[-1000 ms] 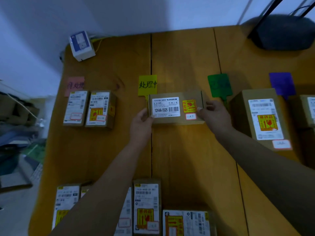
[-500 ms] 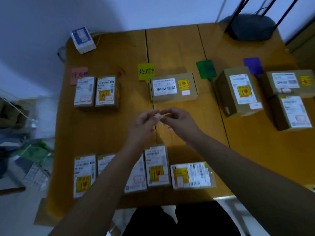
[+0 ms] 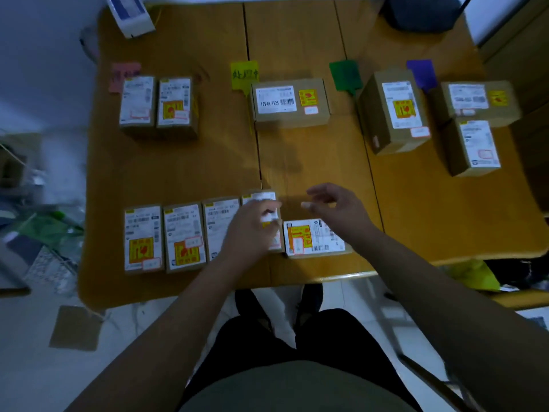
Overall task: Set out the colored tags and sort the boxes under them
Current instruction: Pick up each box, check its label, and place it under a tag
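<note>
Four tags lie along the far side of the wooden table: pink, yellow, green, purple. Two small boxes sit under the pink tag. One box is under the yellow, a taller one under the green, and two under the purple. A row of unsorted boxes lines the near edge. My left hand curls over the fourth box of that row. My right hand hovers open above a sideways box.
A white device stands at the back left corner and a dark rounded object at the back right. Clutter lies on the floor to the left, with a cardboard piece near the table's front corner. My legs show below the near edge.
Both hands let go of the box under the yellow tag and drew back to the near row. My left hand now grips the fourth box there, and the view tilted down.
</note>
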`<state>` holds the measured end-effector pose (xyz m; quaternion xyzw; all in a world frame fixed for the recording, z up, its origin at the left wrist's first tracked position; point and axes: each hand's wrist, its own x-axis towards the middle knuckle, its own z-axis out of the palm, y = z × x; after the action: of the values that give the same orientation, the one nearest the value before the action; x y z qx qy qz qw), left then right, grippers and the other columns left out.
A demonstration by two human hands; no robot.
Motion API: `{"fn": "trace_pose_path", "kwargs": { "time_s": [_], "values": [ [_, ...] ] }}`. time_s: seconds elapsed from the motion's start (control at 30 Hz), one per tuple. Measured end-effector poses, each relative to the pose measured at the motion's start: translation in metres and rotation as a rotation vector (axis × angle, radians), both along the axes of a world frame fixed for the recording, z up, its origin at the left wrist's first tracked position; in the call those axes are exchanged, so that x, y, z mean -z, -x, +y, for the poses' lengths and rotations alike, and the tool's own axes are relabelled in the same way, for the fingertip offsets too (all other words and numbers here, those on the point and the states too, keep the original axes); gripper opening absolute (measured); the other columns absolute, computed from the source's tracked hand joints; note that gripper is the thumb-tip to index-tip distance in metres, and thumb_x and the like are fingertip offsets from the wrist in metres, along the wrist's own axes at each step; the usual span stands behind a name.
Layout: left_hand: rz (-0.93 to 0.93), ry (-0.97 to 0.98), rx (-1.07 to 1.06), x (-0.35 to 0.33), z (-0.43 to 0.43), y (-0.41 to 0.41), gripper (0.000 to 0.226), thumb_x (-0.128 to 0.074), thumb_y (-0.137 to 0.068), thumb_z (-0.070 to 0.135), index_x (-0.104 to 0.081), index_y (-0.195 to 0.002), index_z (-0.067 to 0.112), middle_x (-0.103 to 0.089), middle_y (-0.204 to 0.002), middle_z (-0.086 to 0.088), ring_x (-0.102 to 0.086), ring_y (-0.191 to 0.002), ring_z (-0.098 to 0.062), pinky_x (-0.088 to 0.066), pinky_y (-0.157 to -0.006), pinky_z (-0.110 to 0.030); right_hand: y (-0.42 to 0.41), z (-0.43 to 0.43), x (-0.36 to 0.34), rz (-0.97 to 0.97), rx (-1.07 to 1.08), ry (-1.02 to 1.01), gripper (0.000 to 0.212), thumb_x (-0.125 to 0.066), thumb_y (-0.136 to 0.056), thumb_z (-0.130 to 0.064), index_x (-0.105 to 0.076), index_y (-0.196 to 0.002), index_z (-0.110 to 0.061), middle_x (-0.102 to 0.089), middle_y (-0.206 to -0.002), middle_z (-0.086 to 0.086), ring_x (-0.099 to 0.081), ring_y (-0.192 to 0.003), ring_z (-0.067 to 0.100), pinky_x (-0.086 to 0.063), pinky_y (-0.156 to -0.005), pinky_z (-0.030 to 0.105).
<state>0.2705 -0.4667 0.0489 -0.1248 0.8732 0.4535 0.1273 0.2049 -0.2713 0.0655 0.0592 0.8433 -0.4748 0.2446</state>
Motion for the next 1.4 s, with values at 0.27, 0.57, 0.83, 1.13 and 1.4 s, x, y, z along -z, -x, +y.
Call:
{"fn": "trace_pose_path", "kwargs": {
  "time_s": [0.27,0.57,0.83,1.13,1.4],
  "values": [
    [-0.117,0.577,0.446,0.028,-0.038,-0.001,0.142,-0.084,-0.056,0.071,0.010,-0.159,0.045,0.008,-0.170,0.001,0.015,-0.156,-0.031,-0.003,-0.121,-0.060,-0.005,0.045,0.032,-0.001,-0.637,-0.501,0.117,-0.091,-0.063,-0.058,-0.030,-0.160,-0.039,-0.032,-0.166,0.006,-0.015,-0.155,0.035,-0.021,-0.120,0.058],
    [-0.132,0.645,0.504,0.028,-0.026,0.012,0.148,-0.088,-0.056,0.063,0.016,-0.160,0.040,0.013,-0.172,0.004,0.023,-0.155,-0.032,0.004,-0.121,-0.064,0.015,0.053,0.047,0.266,-0.908,-0.663,0.108,-0.076,-0.080,-0.012,-0.019,-0.159,-0.058,-0.006,-0.175,0.003,-0.005,-0.158,0.039,-0.029,-0.115,0.063],
    [-0.096,0.377,0.325,0.022,-0.016,0.016,0.147,-0.096,-0.058,0.044,0.013,-0.157,0.052,0.024,-0.169,0.007,0.013,-0.157,-0.031,-0.002,-0.119,-0.061,0.024,0.042,0.059,0.369,-0.225,-0.502,0.092,-0.078,-0.086,-0.033,-0.027,-0.163,-0.032,-0.020,-0.170,0.014,-0.021,-0.154,0.042,-0.038,-0.115,0.059],
    [-0.225,0.766,0.295,0.027,-0.017,0.034,0.078,-0.043,-0.083,0.082,-0.065,-0.133,0.027,-0.022,-0.168,-0.018,0.015,-0.157,-0.031,0.003,-0.122,-0.059,0.015,0.029,0.072,-0.119,0.067,-0.069,0.064,-0.069,-0.097,-0.043,-0.047,-0.152,-0.018,-0.059,-0.142,0.014,-0.068,-0.118,0.034,-0.060,-0.096,0.052],
    [-0.139,0.519,-0.044,0.039,-0.006,0.037,0.068,-0.057,-0.080,0.079,-0.070,-0.123,0.027,-0.035,-0.164,-0.002,0.000,-0.158,-0.021,-0.006,-0.120,-0.057,0.024,0.028,0.061,-0.182,0.179,0.342,0.066,-0.075,-0.095,-0.036,-0.046,-0.154,-0.041,-0.076,-0.126,0.000,-0.076,-0.108,0.022,-0.066,-0.084,0.044]
  ]
}}
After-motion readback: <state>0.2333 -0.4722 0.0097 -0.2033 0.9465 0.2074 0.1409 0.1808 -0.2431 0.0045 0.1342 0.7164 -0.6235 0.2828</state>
